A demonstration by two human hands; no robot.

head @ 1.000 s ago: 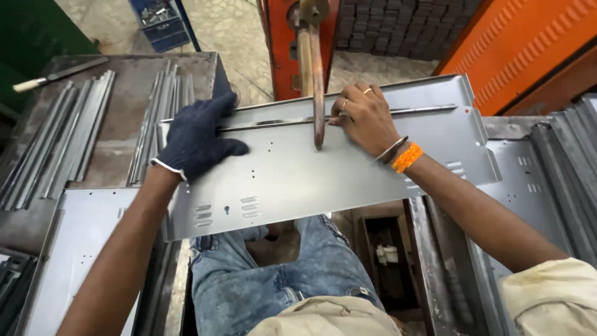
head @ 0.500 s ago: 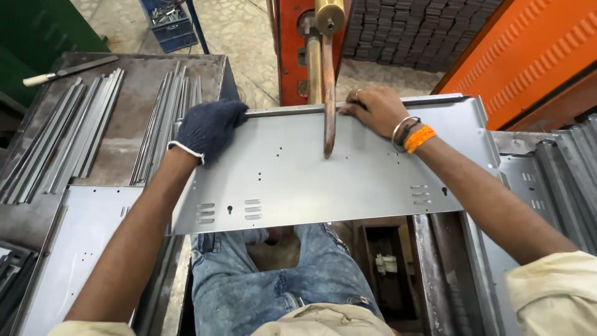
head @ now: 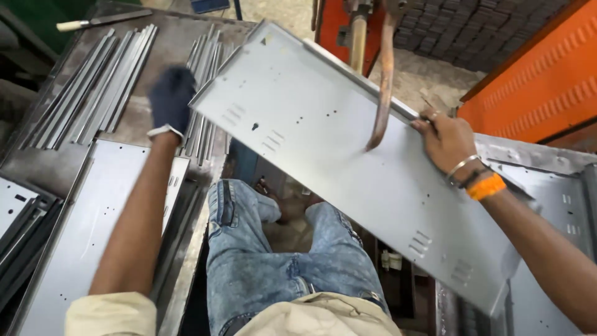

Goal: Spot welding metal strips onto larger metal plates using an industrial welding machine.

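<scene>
Your right hand (head: pixel 449 138) grips far edge of panel (head: pixel 348 162), fingers closed on it. Panel tilted, swung out above your lap, under curved electrode (head: pixel 380 93). Your left hand (head: pixel 171 99), gloved, off panel, over strips (head: pixel 93 93); blurred, grip cannot tell. Step looks like repositioning panel; next needs support on its left end. No containers seen.

Gloved left hand (head: pixel 171 99) motion-blurred — grip unreadable; sheet-metal panel (head: pixel 348 162) corner cut off at bottom edge.

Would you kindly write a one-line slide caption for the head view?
Bare right hand grips a tilted grey sheet-metal panel under a curved welding arm; gloved left hand over metal strips.
</scene>
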